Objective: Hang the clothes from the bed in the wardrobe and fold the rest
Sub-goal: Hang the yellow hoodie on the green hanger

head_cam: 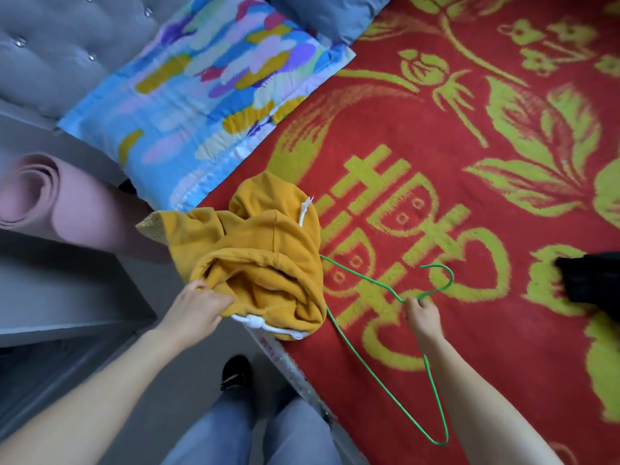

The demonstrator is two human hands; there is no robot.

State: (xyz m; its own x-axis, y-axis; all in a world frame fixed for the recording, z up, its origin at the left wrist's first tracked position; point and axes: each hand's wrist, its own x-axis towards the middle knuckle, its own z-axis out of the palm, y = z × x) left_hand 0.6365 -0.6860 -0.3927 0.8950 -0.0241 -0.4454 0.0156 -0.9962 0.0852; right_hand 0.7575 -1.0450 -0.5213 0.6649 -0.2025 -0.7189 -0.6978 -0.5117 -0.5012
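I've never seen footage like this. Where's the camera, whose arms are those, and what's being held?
No machine here: a person wears a camera on the head, looking down at their own bare arms. The left hand grips a bunched mustard-yellow hoodie with white drawstrings; the right hand pinches a thin green wire hanger near its hook, one end hidden behind the hoodie. Below lies a red bedspread with yellow-green flowers, carrying a multicoloured pillow and a black garment.
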